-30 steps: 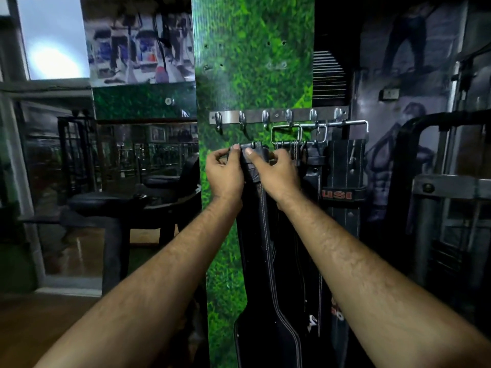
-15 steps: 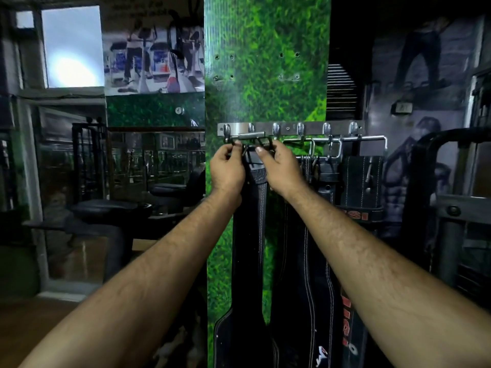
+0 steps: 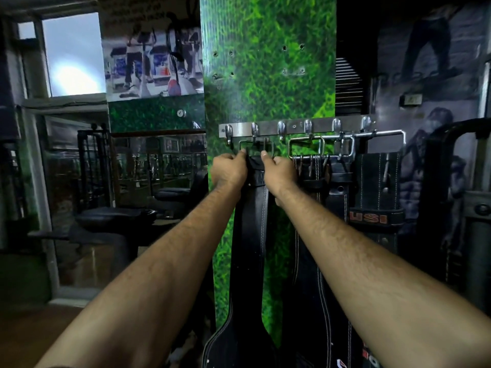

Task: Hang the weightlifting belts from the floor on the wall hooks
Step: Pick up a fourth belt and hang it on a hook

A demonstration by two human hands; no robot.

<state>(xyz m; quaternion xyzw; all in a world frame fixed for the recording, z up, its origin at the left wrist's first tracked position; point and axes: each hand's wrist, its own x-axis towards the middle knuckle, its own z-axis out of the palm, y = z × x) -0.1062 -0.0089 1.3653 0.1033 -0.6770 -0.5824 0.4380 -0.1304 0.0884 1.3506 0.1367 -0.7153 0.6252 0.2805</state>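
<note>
A black weightlifting belt (image 3: 249, 235) hangs down a green grass-print pillar, its metal buckle (image 3: 256, 146) looped over the second hook from the left of a steel hook rail (image 3: 295, 127). My left hand (image 3: 229, 171) pinches the belt's top just under the buckle on the left. My right hand (image 3: 280, 173) grips the same top edge on the right. Other dark belts (image 3: 316, 173) hang from hooks further right, one with red "USI" lettering (image 3: 372, 217).
A green pillar (image 3: 265, 75) carries the rail. A black padded bench (image 3: 114, 219) stands to the left before a mirror wall. A dark machine frame (image 3: 462, 168) rises at the right. The leftmost hook (image 3: 228, 132) is bare.
Both hands raised the belt's buckle end from below the rail up to the hooks; the buckle now sits on the second hook and the hands have dropped slightly below it.
</note>
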